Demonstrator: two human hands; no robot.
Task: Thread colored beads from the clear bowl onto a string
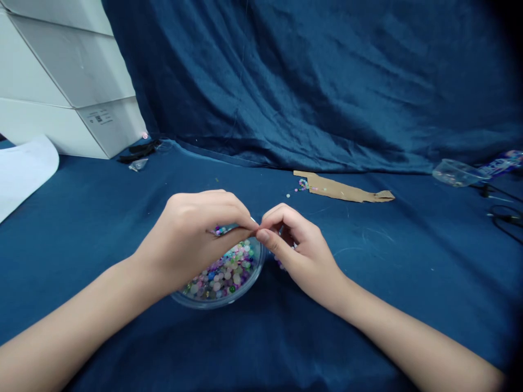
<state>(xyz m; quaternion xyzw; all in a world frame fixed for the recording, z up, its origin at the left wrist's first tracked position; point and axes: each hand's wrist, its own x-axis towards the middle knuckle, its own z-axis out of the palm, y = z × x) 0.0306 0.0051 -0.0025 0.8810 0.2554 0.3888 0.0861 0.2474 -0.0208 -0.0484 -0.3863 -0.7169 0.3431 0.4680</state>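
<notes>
My left hand (190,239) and right hand (304,256) meet in a close pinch, fingers closed on a short beaded strand (220,231), right above a clear bowl (216,302) of mixed round beads (224,272). Small, steady fingertip movements over the bowl work best here.

Head-worn view, looking forward and down from above the person's forearms; close on the left hand (186,242), right hand (302,256) and clear bowl (216,305) of beads (224,275); farther off, the blue tablecloth (408,305) runs back to a hanging blue drape (310,81).
</notes>
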